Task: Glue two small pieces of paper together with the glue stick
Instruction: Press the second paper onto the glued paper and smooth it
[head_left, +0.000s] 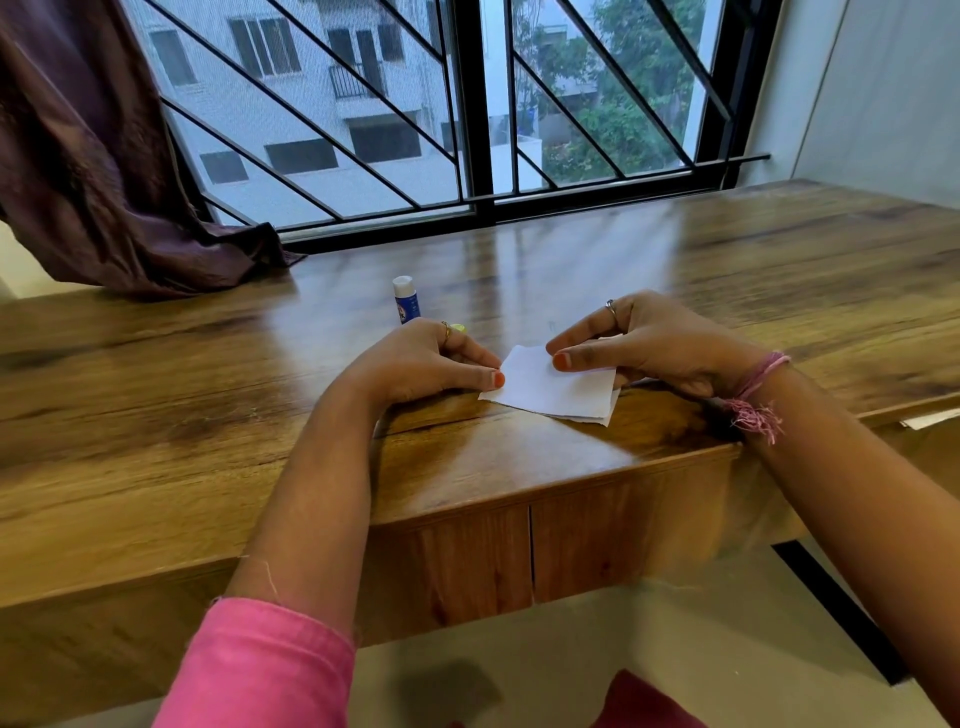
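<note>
Two small white paper pieces (550, 392) lie stacked on the wooden table (208, 415), the lower one peeking out along the near and right edges. My left hand (431, 361) rests at the stack's left corner with the thumb tip touching it. My right hand (649, 345) holds the stack's right side, thumb pressed on top and fingers behind. A blue glue stick (406, 301) with a white top stands upright just beyond my left hand. A small yellow-green object (459, 328), possibly its cap, shows behind my left fingers.
A barred window (467, 130) runs along the table's far edge. A dark purple curtain (104, 171) drapes onto the table's far left corner. A wall (883, 93) closes the right side. A scrap of white paper (930, 418) sits below the table's right edge.
</note>
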